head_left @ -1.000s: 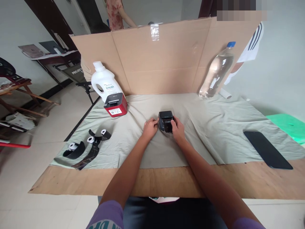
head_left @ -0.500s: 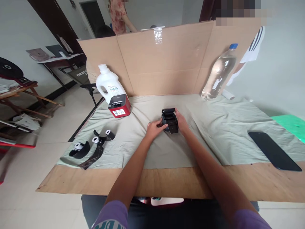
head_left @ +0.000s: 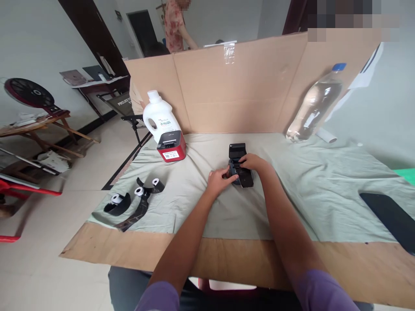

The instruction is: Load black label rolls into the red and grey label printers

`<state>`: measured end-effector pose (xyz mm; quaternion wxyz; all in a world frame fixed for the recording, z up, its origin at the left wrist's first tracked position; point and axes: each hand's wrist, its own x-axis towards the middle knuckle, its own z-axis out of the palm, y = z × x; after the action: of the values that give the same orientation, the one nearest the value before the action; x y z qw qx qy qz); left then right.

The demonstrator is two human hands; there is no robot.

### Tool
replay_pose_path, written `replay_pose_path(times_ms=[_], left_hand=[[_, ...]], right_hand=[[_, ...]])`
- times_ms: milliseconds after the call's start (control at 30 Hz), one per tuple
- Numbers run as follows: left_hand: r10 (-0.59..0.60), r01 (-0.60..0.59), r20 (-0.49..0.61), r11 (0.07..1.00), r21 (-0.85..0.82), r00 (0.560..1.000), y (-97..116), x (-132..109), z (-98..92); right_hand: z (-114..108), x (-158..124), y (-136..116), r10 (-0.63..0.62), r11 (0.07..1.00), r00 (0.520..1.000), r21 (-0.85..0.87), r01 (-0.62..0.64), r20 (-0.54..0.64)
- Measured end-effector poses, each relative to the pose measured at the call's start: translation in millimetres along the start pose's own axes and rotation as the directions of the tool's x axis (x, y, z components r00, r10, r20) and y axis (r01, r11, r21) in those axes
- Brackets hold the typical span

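A small black device (head_left: pixel 237 151) with its lid raised lies on the cloth in the middle of the table; a dark flap or strip (head_left: pixel 247 178) extends from its front. My left hand (head_left: pixel 221 180) grips the device's left side, thumb over the near edge. My right hand (head_left: pixel 254 161) reaches in from the right, its fingers bent together at the open compartment; whatever they pinch is too small to make out. To the left lie black rolls with white cores (head_left: pixel 157 185) and a curled dark strip (head_left: pixel 138 211).
A red and black printer-like box (head_left: pixel 171 152) stands before a white jug (head_left: pixel 162 116) at the back left. A clear bottle (head_left: pixel 314 106) leans on the cardboard screen (head_left: pixel 233 95). A black phone (head_left: pixel 387 216) lies at right. A person (head_left: pixel 175 26) is beyond the screen.
The device's lid has swung further back. My right hand has moved from the device's right side to over its compartment. The view has shifted, so everything appears slightly further right.
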<state>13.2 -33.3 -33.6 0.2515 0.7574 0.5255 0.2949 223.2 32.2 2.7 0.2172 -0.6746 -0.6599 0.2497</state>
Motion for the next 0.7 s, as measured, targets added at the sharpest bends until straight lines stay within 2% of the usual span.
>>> replay_pose_path(times_ms=[133, 233, 400, 467, 533, 600, 700], left_hand=[[0.006, -0.006, 0.003, 1.000, -0.012, 1.000, -0.9, 0.0, 0.8], [0.009, -0.008, 0.010, 1.000, -0.016, 1.000, -1.1, -0.6, 0.5], [0.002, -0.002, 0.004, 1.000, -0.003, 1.000, 0.7, -0.4, -1.3], [-0.011, 0.011, 0.020, 1.000, 0.007, 1.000, 1.8, -0.3, -2.6], [-0.019, 0.019, 0.029, 1.000, -0.002, 0.999, 2.7, -0.4, -3.7], [-0.016, 0.017, 0.030, 1.000, -0.023, 0.999, 2.5, -0.3, -3.5], [0.003, -0.003, 0.016, 1.000, -0.014, 1.000, -1.0, 2.7, 0.9]], right_hand=[[5.9, 2.8, 0.4, -0.022, 1.000, 0.999, -0.003, 0.022, 0.042], [1.3, -0.1, -4.3, -0.037, 0.999, 0.999, -0.028, 0.037, 0.002], [-36.8, -20.1, -25.0, -0.193, 0.981, 0.971, -0.031, 0.190, -0.144], [-52.6, -32.1, -38.9, -0.232, 0.968, 0.948, 0.046, 0.248, -0.220], [-56.2, -43.1, -59.0, -0.251, 0.920, 0.934, 0.237, 0.312, -0.254], [-41.0, -51.3, -86.6, -0.236, 0.855, 0.948, 0.417, 0.308, -0.215], [12.9, -59.2, -137.3, -0.143, 0.819, 0.990, 0.561, 0.123, -0.009]])
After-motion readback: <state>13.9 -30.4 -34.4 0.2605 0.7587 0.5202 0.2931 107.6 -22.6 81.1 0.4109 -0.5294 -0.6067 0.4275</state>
